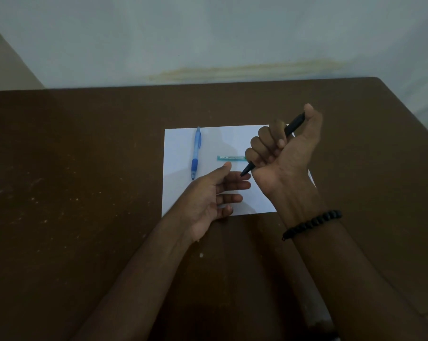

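Note:
My right hand [283, 148] grips a black pen [294, 126] in a fist, thumb on its upper end, tip pointing down and left. The pen's tip [245, 171] touches or nearly touches the fingertips of my left hand [215, 195], which lies palm up with straight fingers over a white sheet of paper [181, 143]. A blue pen [196, 153] lies lengthwise on the sheet's left part. A small teal lead case [230, 158] lies flat on the sheet, just left of my right fist.
The sheet lies on a brown table [72, 180] speckled with light spots. A pale wall [208, 38] stands right behind the table's far edge. A black bead bracelet [311, 223] circles my right wrist. The table's right edge slants down at the far right.

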